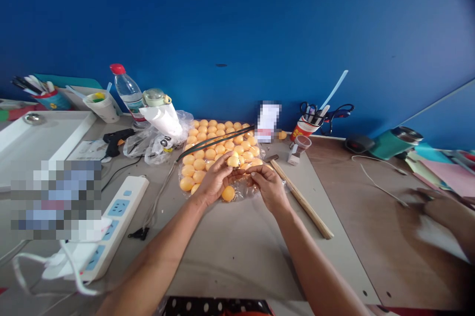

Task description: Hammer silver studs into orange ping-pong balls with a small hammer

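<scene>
My left hand (217, 180) grips an orange ping-pong ball (233, 161) with something dark around its lower edge. To its right, my right hand (269, 184) is closed in a pinch; whatever sits between its fingertips is too small to make out. Under the left hand a second orange ball with a studded rim (228, 193) rests on the table. Behind both hands lies a clear plastic bag of orange ping-pong balls (199, 164), in rows, with a dark strap (215, 140) across it. A hammer (302, 197) with a wooden handle lies right of my right hand.
At left are a white power strip (118, 209), a black glue gun (116, 141), a bottle (128, 90) and a white tray (48, 123). A red cup (306, 125) of tools and a green flask (395, 142) stand right. Another person's blurred hand (443, 209) is at far right.
</scene>
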